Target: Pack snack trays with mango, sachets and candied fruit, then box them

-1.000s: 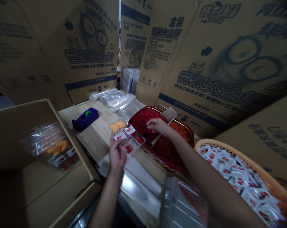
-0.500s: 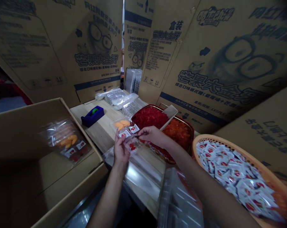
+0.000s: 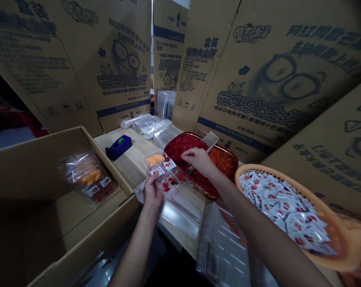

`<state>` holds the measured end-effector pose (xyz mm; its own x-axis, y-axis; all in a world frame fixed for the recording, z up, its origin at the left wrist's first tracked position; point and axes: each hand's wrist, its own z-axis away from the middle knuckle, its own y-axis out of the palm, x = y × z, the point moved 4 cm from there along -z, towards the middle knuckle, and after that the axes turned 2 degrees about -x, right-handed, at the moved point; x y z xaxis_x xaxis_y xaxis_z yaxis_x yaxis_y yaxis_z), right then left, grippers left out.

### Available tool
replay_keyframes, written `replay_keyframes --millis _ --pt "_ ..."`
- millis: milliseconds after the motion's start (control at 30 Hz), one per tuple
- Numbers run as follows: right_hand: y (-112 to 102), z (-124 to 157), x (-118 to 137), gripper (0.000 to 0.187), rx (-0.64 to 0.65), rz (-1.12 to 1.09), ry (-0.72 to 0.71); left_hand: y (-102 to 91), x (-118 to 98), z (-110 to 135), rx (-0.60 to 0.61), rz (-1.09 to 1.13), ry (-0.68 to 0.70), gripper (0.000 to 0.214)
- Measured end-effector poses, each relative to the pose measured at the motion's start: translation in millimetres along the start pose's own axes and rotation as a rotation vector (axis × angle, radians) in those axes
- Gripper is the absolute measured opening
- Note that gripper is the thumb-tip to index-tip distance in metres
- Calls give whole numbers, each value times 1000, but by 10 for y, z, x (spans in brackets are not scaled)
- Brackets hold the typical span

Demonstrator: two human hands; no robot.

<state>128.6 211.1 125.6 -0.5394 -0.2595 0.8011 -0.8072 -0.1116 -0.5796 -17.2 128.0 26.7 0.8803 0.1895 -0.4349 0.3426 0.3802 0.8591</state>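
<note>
A clear compartment tray [image 3: 165, 172] lies on the wooden table [image 3: 129, 161], with orange pieces, two small sachets and red pieces in it. My left hand [image 3: 152, 192] grips the tray's near edge, fingers closed on it. My right hand [image 3: 198, 158] reaches over the red bin [image 3: 225, 148] full of red and orange candy, its fingers pinched together; what they hold is too small to make out. A scoop [image 3: 209, 140] leans in the bin just behind that hand.
An orange basket [image 3: 332, 261] of white sachets sits at right. Stacked clear trays [image 3: 225, 251] lie near me. An open cardboard box [image 3: 63, 207] holding a packed tray [image 3: 89, 177] stands at left. A blue tape dispenser [image 3: 118, 146] and tall printed cartons [image 3: 273, 91] stand behind.
My right hand went from the red bin to the tray and is back over the bin. More red pieces lie in the tray. My left hand stays on the tray.
</note>
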Motion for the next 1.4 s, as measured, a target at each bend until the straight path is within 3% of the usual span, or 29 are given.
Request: replay_keyframes --millis 100,167,333,467,600,800,967,1067,1200,1300,1367,1400 --pt "-181 -53 2 12 -146 130 -158 -18 -2 60 18 -6 -30 57" --pt "-268 54 -13 13 -200 155 -206 -29 -1 125 34 -3 -61 57" --pt "-315 833 41 12 -258 191 -346 -48 11 376 80 -31 -159 54" --pt "-180 1484 64 9 -190 270 -252 -48 35 621 129 -69 -233 55" --pt "-136 1818 21 19 -197 263 -169 -73 100 846 154 -116 -331 55" --pt "-299 2030 -430 17 -385 190 -103 -167 151 1084 132 -151 -403 56" --pt "-177 2081 -920 28 -414 586 191 -218 123 1197 150 -188 -412 54" --pt "-45 2063 -1028 31 -396 747 237 -243 98 1235 154 -199 -435 53" --pt "-51 2058 -1007 30 -462 712 196 -282 65 1248 150 -235 -468 52" --pt "-208 2132 -757 25 -601 519 19 -289 59 1252 163 -251 -484 52" --pt "-304 2196 -491 19 -568 397 -119 -272 72 1263 187 -253 -482 55" --pt "-321 2218 -353 16 -470 376 -169 -260 87 1273 199 -257 -485 55"
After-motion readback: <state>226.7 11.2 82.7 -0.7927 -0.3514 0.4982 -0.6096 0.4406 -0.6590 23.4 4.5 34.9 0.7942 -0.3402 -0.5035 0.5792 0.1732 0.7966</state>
